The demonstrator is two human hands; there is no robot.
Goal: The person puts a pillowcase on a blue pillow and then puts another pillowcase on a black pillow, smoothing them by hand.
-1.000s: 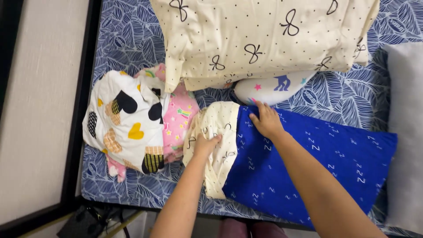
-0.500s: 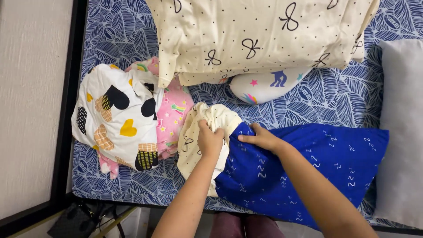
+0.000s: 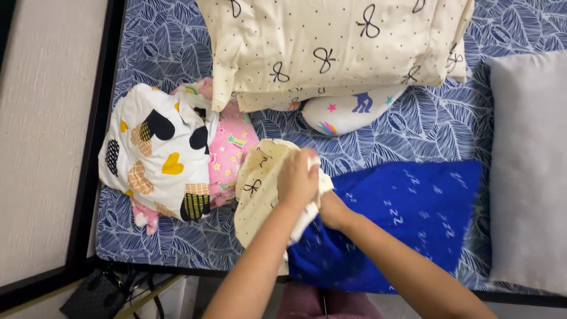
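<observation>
A blue pillow with small white marks lies across the near side of the bed. Its left end sits inside a cream pillowcase with black bows. My left hand grips the gathered open edge of that cream pillowcase above the pillow's end. My right hand is tucked under the left one, pressed against the blue pillow at the case's mouth; its fingers are hidden.
A large cream bow-print pillow lies at the top, with a white unicorn-print cushion under it. A heart-print pillow and a pink one sit at left. A grey pillow is at right. The bed's black frame borders the left.
My left hand rose and bunched the cream case's edge. My right hand slid from the top of the blue pillow to under the left hand. The blue pillow shifted left.
</observation>
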